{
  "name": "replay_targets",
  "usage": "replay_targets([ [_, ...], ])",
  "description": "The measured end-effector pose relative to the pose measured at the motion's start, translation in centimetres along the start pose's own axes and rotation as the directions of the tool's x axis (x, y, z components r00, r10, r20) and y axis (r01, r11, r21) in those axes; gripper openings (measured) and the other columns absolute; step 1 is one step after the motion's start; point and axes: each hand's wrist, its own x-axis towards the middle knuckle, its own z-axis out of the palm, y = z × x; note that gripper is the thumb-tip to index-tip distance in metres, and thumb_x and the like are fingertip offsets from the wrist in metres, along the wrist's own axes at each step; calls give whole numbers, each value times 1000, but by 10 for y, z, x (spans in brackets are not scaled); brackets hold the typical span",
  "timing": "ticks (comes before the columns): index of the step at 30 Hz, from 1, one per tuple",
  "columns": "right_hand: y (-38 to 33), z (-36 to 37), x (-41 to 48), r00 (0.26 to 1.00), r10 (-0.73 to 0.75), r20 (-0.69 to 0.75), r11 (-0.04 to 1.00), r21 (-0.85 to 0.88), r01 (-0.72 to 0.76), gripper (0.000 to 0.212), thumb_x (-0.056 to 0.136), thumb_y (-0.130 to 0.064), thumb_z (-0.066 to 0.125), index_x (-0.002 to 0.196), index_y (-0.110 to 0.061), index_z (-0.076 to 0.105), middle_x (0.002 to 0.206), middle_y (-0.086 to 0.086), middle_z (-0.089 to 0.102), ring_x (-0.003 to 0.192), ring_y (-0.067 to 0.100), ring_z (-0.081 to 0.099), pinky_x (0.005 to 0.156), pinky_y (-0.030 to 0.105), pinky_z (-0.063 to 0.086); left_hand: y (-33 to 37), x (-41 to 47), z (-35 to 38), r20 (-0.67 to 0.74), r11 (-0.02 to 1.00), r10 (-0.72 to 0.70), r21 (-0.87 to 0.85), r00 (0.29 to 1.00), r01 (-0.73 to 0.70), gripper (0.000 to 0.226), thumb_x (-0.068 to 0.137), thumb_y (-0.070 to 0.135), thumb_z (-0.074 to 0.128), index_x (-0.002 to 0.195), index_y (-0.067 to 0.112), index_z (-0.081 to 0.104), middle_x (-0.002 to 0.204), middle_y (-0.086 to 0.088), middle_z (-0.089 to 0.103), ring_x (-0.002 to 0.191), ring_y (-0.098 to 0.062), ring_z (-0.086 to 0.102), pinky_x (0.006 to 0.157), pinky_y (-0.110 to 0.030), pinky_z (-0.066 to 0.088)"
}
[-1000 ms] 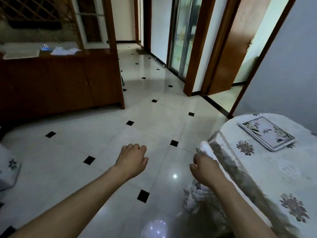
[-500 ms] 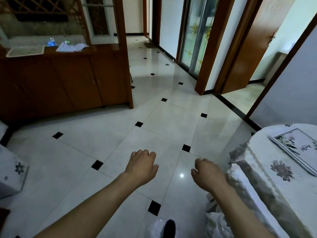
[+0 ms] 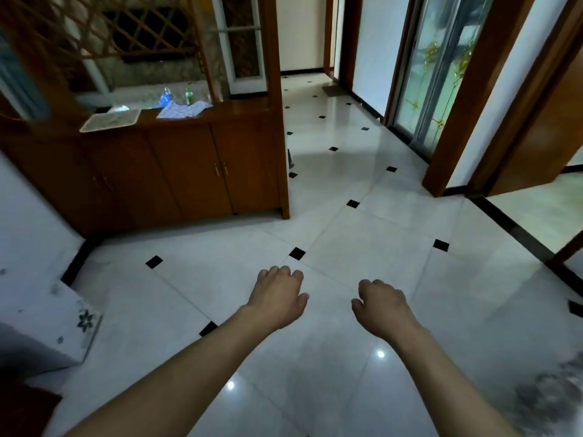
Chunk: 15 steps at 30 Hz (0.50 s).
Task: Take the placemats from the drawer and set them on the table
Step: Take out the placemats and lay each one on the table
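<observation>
My left hand (image 3: 277,298) and my right hand (image 3: 383,305) are held out in front of me over the white tiled floor, fingers loosely curled, with nothing in either. A brown wooden cabinet (image 3: 189,175) with closed doors stands ahead on the left, well beyond both hands. On its top lie a pale tray (image 3: 110,120) and a crumpled cloth (image 3: 184,109). No drawer and no placemat can be seen. Only a grey-patterned edge of the tablecloth (image 3: 555,395) shows at the bottom right.
White floor tiles with small black squares (image 3: 297,253) stretch ahead. A sliding glass door (image 3: 432,70) and brown door frames line the right side. A white cloth-covered piece (image 3: 47,326) with flower prints sits at the left. Two bottles (image 3: 165,96) stand behind the cabinet top.
The view has swung left, away from the covered table and its placemat, which have left the frame. The cabinet is now nearer and more central. My right hand let go of the tablecloth edge.
</observation>
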Motion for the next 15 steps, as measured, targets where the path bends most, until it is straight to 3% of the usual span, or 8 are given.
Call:
replay_targets([
  [4,26,-6,56,998,63,2,998,18,-63,24,94,-37,43,97,-15,52,100,7,60,94,29,59,80,36,40,-9,71,5,20,1000,19,-19,1000,-19,39,93,47,43,113,16,56,111,-8,61,104,-28,53,90,-40,40],
  [8,73,-8,103,969,246,14,968,50,-246,21,94,-37,43,91,-16,48,99,6,59,94,28,60,83,36,43,-6,162,17,50,992,128,-14,991,-127,39,93,49,44,114,18,56,112,-7,62,104,-27,54,88,-40,42],
  [15,165,-29,125,775,632,-31,771,125,-624,23,93,-34,46,91,-13,55,83,2,52,76,25,53,70,32,40,58,328,11,71,891,455,-22,888,-454,41,93,48,44,117,18,56,113,-8,62,104,-26,56,88,-38,41],
])
